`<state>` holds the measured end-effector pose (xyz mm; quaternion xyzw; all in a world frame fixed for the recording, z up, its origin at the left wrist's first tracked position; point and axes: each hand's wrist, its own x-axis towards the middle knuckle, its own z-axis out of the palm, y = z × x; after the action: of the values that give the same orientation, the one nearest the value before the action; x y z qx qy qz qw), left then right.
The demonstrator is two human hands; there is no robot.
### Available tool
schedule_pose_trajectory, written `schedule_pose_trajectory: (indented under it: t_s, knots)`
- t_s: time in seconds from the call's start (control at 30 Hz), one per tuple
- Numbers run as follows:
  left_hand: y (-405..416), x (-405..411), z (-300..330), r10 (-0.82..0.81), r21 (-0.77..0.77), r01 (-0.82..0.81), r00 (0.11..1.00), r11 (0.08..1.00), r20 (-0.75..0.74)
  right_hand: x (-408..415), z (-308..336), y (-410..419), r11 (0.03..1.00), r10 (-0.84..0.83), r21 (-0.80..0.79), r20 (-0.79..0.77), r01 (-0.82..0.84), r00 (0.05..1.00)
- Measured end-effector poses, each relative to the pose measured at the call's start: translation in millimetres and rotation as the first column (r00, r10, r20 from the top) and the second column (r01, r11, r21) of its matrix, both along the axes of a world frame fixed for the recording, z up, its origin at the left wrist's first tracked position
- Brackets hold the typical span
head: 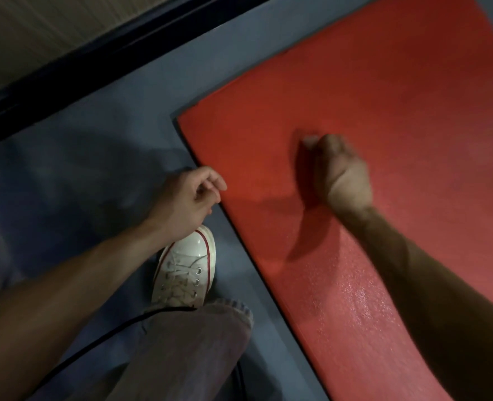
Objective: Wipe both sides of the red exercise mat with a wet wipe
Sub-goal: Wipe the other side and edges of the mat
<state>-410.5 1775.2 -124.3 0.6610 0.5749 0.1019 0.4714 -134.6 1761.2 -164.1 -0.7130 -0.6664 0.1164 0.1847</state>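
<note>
While wiping red mat point(384, 111): right hand point(340, 172) fisted round wet wipe point(309, 140).
Left hand point(187, 198) loosely curled, gripping nothing; could let unpinned mat skid across floor point(94, 157).

Left hand point(185, 202) low with forearm extended, fingers point(210, 180) loosely curled, holding nothing. Right hand point(342, 172) reaching forward on a straight arm, closed in a fist, motion-blurred.

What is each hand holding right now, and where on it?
The right hand grips a bunched white wet wipe, fingers curled over its top, pressing it onto the red mat. The left hand holds nothing, fingers loosely curled at the mat's edge.
</note>
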Motion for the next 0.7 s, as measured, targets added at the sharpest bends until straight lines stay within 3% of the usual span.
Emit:
schedule_pose_trajectory:
  t_s: [0.07,0.13,0.23,0.3,0.37,0.43,0.5,0.6,0.7]
  knots:
    - [0.1,0.4,-0.4,0.018,0.004,-0.019,1.000,1.000,0.018,-48.0,-5.9,-29.1,0.952,0.298,-0.053,-0.070,-0.302,0.952]
    - [0.2,-0.4,-1.6,0.034,0.017,-0.035,0.999,0.999,0.022,-82.3,-4.4,-54.9,0.847,0.530,-0.027,-0.058,-0.532,0.846]
    - [-0.5,-4.2,-5.8,0.049,0.003,-0.050,0.999,0.999,0.012,-70.3,0.5,-43.4,0.763,0.645,-0.010,-0.041,-0.646,0.763]
    - [0.8,-6.5,-8.0,0.053,-0.016,-0.052,0.998,0.998,0.016,-36.7,-1.4,-15.2,0.847,0.532,-0.001,-0.017,-0.532,0.847]
    - [4.3,-8.1,-8.8,0.066,-0.024,-0.065,0.998,0.998,0.021,2.7,-1.4,18.2,0.965,0.261,-0.016,0.069,-0.260,0.963]
    - [8.5,-10.8,-8.3,0.083,-0.024,-0.083,0.996,0.996,0.015,16.3,0.1,36.1,1.000,-0.011,0.000,0.106,0.011,0.994]
    - [11.9,-13.7,-7.9,0.108,-0.026,-0.108,0.994,0.994,0.024,-2.9,1.7,33.1,0.998,-0.055,-0.010,0.086,0.056,0.995]
    - [16.9,-23.6,-11.6,0.145,-0.024,-0.144,0.989,0.989,0.034,-60.4,-0.5,2.5,0.966,0.221,-0.120,-0.063,-0.227,0.973]
    - [19.4,-38.4,-15.1,0.214,-0.032,-0.212,0.975,0.977,0.059,-99.1,-2.0,-39.4,0.798,0.590,-0.103,-0.074,-0.594,0.804]
